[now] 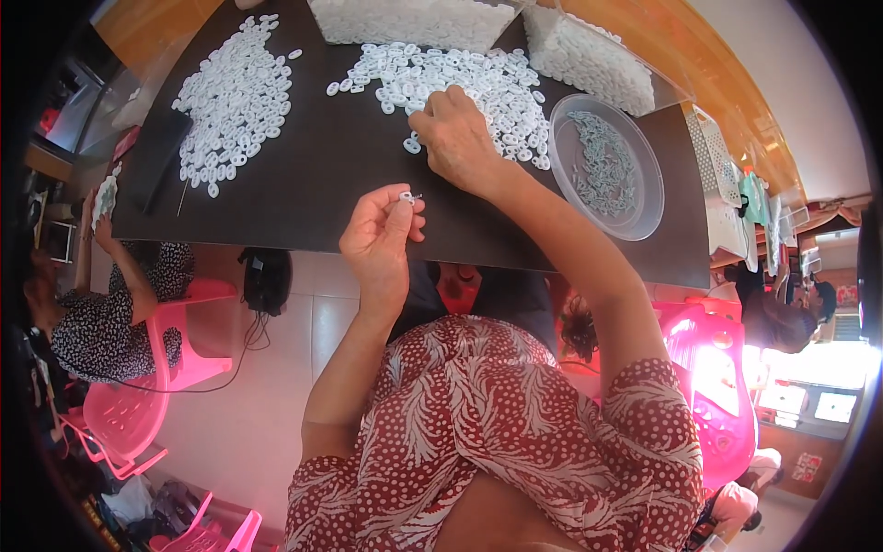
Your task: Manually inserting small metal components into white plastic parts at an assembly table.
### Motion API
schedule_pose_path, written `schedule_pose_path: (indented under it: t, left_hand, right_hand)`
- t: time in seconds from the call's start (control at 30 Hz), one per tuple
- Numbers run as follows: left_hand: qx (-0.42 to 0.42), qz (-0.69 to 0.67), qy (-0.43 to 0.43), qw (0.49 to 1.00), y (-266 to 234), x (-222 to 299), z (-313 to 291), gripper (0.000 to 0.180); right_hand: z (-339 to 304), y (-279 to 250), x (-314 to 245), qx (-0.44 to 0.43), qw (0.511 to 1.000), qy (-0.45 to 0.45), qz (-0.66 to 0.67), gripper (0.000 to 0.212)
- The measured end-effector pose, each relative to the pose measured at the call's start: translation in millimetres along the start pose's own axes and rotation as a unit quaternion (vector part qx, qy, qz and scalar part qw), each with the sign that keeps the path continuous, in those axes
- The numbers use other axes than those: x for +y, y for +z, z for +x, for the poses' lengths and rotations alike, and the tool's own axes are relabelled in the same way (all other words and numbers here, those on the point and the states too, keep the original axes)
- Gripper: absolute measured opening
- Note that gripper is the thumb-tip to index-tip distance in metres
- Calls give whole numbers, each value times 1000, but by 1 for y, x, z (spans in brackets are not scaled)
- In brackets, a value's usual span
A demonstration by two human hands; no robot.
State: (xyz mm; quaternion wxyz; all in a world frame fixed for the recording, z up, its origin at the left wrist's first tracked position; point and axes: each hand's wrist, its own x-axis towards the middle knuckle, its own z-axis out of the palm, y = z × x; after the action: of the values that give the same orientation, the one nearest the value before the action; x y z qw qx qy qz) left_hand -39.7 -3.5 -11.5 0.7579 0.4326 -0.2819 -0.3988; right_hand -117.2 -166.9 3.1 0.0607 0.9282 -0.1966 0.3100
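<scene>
My left hand (379,228) is closed in a pinch just past the table's near edge. Between its thumb and forefinger sits a small white oval plastic piece (406,196), with a thin dark metal pin or screw sticking out of it. My right hand (457,138) is at the near side of the middle pile of white oval pieces (501,106). Its fingers are curled down at the pieces, and the fingertips are partly hidden, so what they grip does not show. To its right stands a round clear plastic tub (651,175) holding many small grey-blue metal parts (602,166).
Another pile of white pieces (241,101) covers the dark table's left side, near a black long object (166,164). Clear bins (414,23) (589,60) full of white pieces stand at the back. A person (120,313) sits at left on a pink chair (129,414).
</scene>
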Motion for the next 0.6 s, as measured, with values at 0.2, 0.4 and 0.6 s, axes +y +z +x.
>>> schedule_pose_path:
  t: [0.2, 0.4, 0.6]
  left_hand:
    - [6, -15, 19, 1000, 4, 4, 1, 19]
    - [10, -7, -25, 1000, 8, 11, 0, 20]
    - [5, 16, -46, 999, 21, 22, -4, 15]
  right_hand:
    - [-9, -27, -11, -27, 950, 189, 247, 11]
    - [-31, -60, -16, -68, 769, 371, 515, 19]
    - [-41, -71, -29, -39, 683, 407, 605, 16]
